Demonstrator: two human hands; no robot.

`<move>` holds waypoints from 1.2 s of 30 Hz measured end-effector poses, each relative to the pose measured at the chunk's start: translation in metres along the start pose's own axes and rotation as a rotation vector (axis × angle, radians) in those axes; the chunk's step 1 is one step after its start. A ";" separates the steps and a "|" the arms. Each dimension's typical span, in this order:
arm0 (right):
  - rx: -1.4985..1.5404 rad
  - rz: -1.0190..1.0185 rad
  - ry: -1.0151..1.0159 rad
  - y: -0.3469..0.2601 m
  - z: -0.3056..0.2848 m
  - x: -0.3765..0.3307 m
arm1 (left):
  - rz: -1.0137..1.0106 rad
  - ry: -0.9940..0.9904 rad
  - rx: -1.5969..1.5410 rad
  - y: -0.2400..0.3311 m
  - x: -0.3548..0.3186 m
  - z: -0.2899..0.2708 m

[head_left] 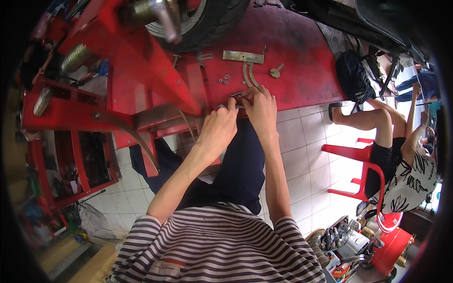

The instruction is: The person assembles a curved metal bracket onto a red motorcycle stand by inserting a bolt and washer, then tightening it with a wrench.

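Note:
My left hand [219,126] and my right hand [261,109] meet at the near edge of the red bench [302,56]. The fingers of both are closed in a pinch around a small dark metal part [236,95]; its exact kind is mostly hidden by the fingertips. Just beyond my right hand lies a brass-coloured bracket [243,57] with curved arms reaching toward me. Several small nuts [226,77] are scattered to its left. To its right rests a knob with a threaded stem [275,72].
A red metal frame [155,70] rises at left, close to my left hand. Behind it stands a wheel with a black tyre [212,23]. At right, a person [406,160] sits on a red plastic chair [351,153]. Tools and parts [347,245] crowd the floor at lower right.

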State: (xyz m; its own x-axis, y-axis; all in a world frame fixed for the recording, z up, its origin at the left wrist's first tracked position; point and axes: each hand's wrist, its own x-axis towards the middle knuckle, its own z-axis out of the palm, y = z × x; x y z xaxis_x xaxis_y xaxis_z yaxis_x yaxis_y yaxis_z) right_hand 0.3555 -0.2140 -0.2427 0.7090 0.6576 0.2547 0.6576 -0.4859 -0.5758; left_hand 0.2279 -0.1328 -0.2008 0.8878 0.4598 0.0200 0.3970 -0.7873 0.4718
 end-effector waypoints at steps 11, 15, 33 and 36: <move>0.006 -0.017 -0.005 0.000 -0.006 0.001 | -0.028 0.009 0.229 0.001 0.023 0.012; 0.072 0.004 -0.044 0.002 -0.008 0.002 | -0.012 0.042 0.240 0.002 0.027 0.015; 1.046 0.255 -0.233 -0.027 -0.077 -0.042 | -0.019 -0.115 -0.943 0.022 -0.014 -0.040; 1.134 0.242 -0.241 -0.044 -0.089 -0.052 | -0.083 -0.191 -1.154 0.028 -0.029 -0.059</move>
State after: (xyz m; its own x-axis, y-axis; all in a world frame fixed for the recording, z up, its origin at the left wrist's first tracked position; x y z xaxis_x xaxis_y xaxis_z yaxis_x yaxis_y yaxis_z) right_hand 0.3123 -0.2774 -0.1613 0.6381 0.7690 -0.0389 -0.1747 0.0954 -0.9800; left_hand 0.1998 -0.1443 -0.1364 0.9285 0.3460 -0.1344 0.0956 0.1270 0.9873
